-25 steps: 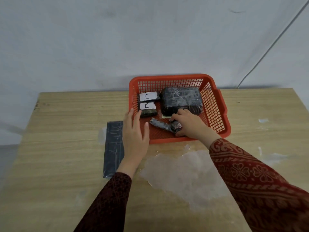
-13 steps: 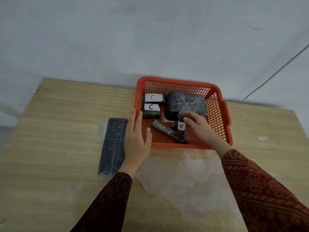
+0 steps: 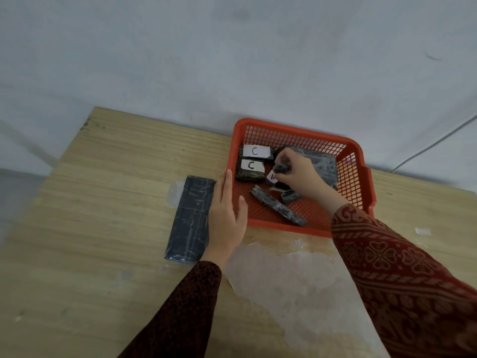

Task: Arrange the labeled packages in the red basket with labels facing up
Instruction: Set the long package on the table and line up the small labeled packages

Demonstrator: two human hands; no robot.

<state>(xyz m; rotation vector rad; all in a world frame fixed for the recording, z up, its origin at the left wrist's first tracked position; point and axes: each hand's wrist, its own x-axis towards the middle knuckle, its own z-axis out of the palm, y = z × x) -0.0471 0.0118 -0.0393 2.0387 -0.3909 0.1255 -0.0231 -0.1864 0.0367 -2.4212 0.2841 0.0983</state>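
The red basket (image 3: 358, 161) stands at the back of the wooden table. In its left part lie two dark packages with white C labels facing up, one (image 3: 255, 151) behind the other (image 3: 251, 167). A big black package (image 3: 322, 165) fills the back right, partly hidden. My right hand (image 3: 300, 174) is inside the basket, shut on a small dark package with an A label (image 3: 273, 176), lifted off the floor. A long thin dark package (image 3: 277, 209) lies slantwise near the front. Beside it sits a tiny dark package (image 3: 290, 196). My left hand (image 3: 227, 215) rests flat against the basket's left wall.
A long flat black package (image 3: 191, 218) lies on the table just left of my left hand, no label showing. A pale worn patch (image 3: 296, 275) marks the table in front of the basket. A grey wall rises right behind the basket.
My right hand has lifted the small A package up and toward the basket's middle. The view has swung left and tilted. My left hand stays at the basket's left wall.
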